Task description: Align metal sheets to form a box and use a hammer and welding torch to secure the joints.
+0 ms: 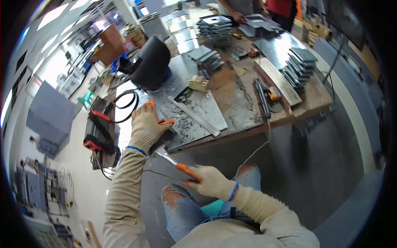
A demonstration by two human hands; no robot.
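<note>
My left hand (144, 124), in a cream knit glove with orange on the fingers, is at the table's near left corner. Its thumb and fingers are around a grey metal piece (168, 134), most of which the glove and wrist hide. Below it, my right hand (213, 182) in a matching glove is closed around the handle of a hammer-like tool (165, 156). The tool's shiny metal shaft slants up to the left. Its head end, by my left wrist, is partly hidden. A steel ruler (194, 116) lies on the metal sheet (217, 113), among dark scraps.
A black welding mask (152, 62) stands at the table's back left. A black-and-red case (99, 130) and a cable loop (126, 105) are at left. Stacked metal plates (206, 58), a wooden block (198, 83) and a long bar (278, 80) occupy the table. Another person's hand (239, 17) is across it.
</note>
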